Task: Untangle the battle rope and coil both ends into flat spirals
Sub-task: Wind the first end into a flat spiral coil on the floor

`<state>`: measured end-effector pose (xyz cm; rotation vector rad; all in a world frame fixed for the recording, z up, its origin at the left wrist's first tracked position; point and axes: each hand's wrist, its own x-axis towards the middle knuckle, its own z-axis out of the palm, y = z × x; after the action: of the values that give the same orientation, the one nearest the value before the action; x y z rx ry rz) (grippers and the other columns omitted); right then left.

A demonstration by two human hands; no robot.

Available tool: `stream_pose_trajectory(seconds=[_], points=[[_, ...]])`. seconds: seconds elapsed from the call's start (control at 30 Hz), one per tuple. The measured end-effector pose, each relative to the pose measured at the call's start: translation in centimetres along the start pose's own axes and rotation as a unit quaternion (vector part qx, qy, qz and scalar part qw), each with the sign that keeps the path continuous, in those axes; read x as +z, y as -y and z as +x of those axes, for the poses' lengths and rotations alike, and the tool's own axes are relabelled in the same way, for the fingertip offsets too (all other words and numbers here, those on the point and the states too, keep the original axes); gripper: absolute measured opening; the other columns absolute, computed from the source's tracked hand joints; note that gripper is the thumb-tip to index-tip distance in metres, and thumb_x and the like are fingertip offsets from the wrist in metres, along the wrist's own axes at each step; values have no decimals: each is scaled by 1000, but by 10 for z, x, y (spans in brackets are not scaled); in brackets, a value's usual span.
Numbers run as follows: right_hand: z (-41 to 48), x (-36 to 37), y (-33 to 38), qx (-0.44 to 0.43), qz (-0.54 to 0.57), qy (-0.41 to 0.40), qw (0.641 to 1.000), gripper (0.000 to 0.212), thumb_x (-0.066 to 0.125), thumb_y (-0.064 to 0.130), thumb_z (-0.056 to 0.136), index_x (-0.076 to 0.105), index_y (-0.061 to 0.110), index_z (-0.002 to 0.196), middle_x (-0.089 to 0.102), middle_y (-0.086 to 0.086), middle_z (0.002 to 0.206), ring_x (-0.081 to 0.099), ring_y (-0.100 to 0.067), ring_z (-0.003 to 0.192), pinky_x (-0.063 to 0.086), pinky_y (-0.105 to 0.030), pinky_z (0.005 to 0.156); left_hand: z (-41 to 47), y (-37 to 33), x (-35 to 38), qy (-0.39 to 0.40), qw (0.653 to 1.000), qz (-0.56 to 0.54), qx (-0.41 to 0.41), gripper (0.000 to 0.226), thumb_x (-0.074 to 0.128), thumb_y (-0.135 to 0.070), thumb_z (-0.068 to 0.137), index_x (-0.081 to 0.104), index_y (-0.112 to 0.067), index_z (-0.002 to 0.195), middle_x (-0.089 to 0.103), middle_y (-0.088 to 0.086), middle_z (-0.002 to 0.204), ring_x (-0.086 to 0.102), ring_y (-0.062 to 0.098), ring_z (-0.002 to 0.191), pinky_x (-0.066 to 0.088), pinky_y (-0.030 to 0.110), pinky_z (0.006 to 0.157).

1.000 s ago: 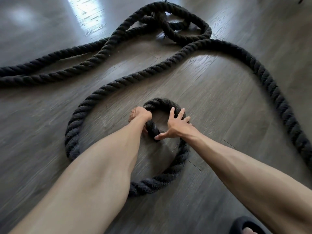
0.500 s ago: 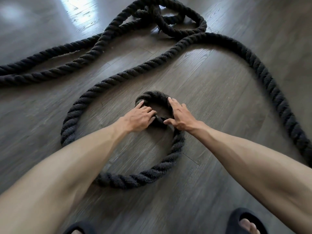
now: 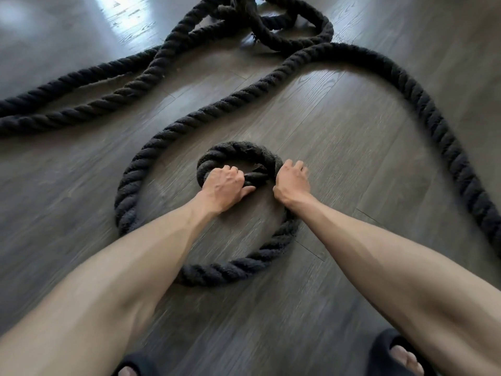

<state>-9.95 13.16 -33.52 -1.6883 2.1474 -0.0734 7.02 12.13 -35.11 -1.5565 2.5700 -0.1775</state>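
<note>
**Battle rope** [image 3: 238,270]: black, thick, twisted strands, laid out on wooden floor [image 3: 339,147]. Near end curled into one tight inner ring straight ahead, with a wider, looser turn around it. Remainder running off right in a broad bend, then back to a knotted tangle [image 3: 271,25] at the far edge. Two further lengths trailing away left.

**Left hand** [image 3: 222,187]: fingers [image 3: 234,172] clenched over the rope just short of the frayed rope end [image 3: 257,169], on the near side of the inner ring.

**Right hand** [image 3: 291,184]: fingers [image 3: 296,166] curled over the rope at the ring's right side, just beside the end. Apart from the left hand, tip between the two.

**Governing relation, as judged:** rope end lying crosswise between both hands, long axis left to right, nearer the left. Outer turn passing under the right wrist and round toward the body.

**Stage, as judged:** first spiral barely begun, outer turn not yet drawn snug, tangle not yet undone.

**Also present:** black sandals [image 3: 390,346] at the near edge.
</note>
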Motion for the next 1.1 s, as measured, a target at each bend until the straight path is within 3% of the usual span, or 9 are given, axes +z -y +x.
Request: stream_pose_trajectory(seconds=[0.17,0.33,0.47,0.6,0.73,0.83,0.93,1.03,1.1], points=[[3,-9,10,40,34,53,997,54,55,23,98,34,4,143,33,-25,146,36,-44,134,37,-46,108,16,-10,-13,52,995,-42,-76,56,44,-56,97,69,-7,108,65,15,112,64,33,101,50,38,79],[2,-11,18,50,38,114,992,97,65,48,91,3,22,160,19,-30,152,24,-44,141,32,-55,110,39,-12,-32,127,974,-106,-156,45,58,-50,90,68,-11,111,68,11,117,64,32,110,50,36,83],[1,-8,18,43,38,128,990,127,68,70,78,-9,11,159,12,-24,161,18,-46,146,29,-61,114,53,-10,-43,197,925,-206,-252,55,76,-47,76,64,-9,113,66,10,119,63,29,111,47,33,77],[-2,-3,22,52,71,140,986,141,71,77,70,-16,9,158,-11,-20,166,1,-50,150,20,-67,116,59,-14,-41,218,870,-288,-334,93,80,-40,72,32,7,137,60,14,127,60,30,117,50,35,87],[-11,10,32,46,52,127,990,148,76,74,65,-20,9,157,-21,-17,165,-10,-49,151,16,-76,111,65,-26,-35,253,834,-340,-352,97,59,-38,87,4,15,147,53,25,135,58,36,120,48,40,101],[-12,15,32,36,47,103,993,148,76,74,65,-17,5,157,-16,-16,167,-6,-46,152,19,-71,113,66,-24,-36,287,837,-335,-323,80,53,-44,93,27,9,147,51,25,139,55,36,124,41,37,107],[-10,17,27,20,52,85,995,141,77,68,70,-12,4,158,-10,-15,168,-1,-43,153,19,-67,116,62,-20,-40,256,866,-306,-301,60,62,-52,89,60,-3,124,66,15,120,65,30,108,51,34,86],[-7,19,21,-4,49,72,996,129,78,57,77,-6,5,159,-4,-13,168,3,-41,153,20,-65,116,51,-18,-40,117,946,-180,-242,60,65,-53,86,57,-6,122,66,12,119,64,31,110,50,36,83],[-3,20,18,-26,52,69,996,121,79,50,80,-3,7,159,-3,-10,169,4,-39,153,20,-64,117,45,-13,-36,37,974,-123,-188,64,63,-54,87,48,-5,125,66,15,116,65,33,106,50,38,81]])
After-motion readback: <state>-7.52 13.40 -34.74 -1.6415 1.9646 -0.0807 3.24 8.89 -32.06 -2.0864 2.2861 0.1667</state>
